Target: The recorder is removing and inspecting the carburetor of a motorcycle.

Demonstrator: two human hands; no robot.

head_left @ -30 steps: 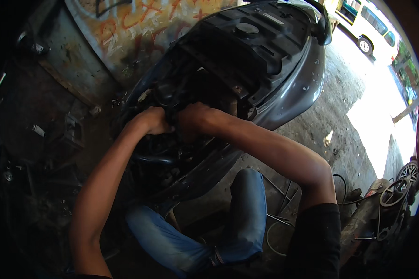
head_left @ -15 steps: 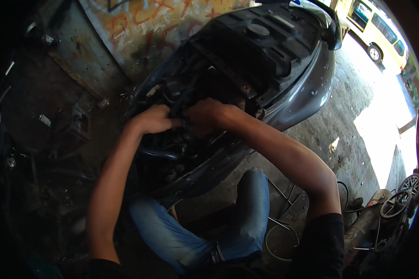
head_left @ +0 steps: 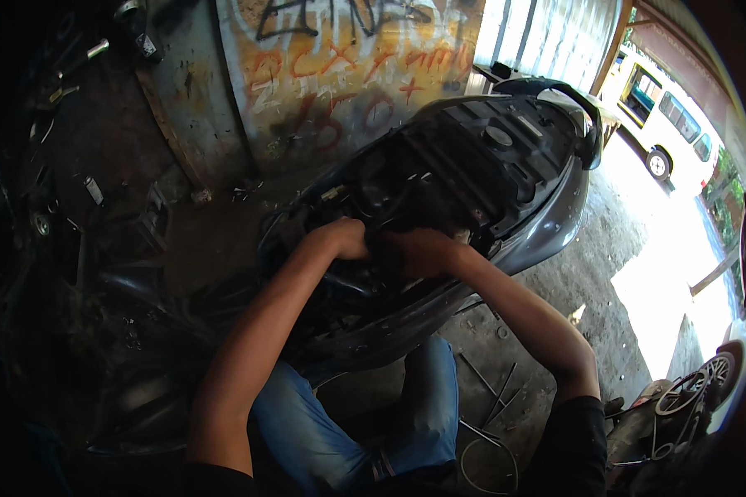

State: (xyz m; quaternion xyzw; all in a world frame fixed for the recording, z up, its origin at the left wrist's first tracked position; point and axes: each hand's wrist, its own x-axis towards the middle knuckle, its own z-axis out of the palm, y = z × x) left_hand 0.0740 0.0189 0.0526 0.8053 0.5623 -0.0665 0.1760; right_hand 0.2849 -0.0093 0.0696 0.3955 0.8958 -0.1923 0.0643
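A dark scooter (head_left: pixel 547 236) stands before me with its seat off, showing a black ribbed top (head_left: pixel 539 149) and an open bay of dark parts and hoses. My left hand (head_left: pixel 344 238) is inside that bay, fingers curled round or onto something I cannot make out. Just to its right my right hand (head_left: pixel 419 248) reaches into the same spot, its fingertips lost in shadow among the parts. A dark curved tube (head_left: pixel 356 283) lies below both hands.
A painted metal wall (head_left: pixel 348 99) rises behind the scooter. Dark parts and panels (head_left: pixel 133 290) crowd the left. Metal rods (head_left: pixel 493 385), a hose loop and bicycle wheels (head_left: pixel 709 377) are low right. A white van (head_left: pixel 667 124) stands outside at upper right.
The view has swung upward, showing more wall and doorway, so scooter and hands sit lower in the picture. Both hands stay together inside the bay.
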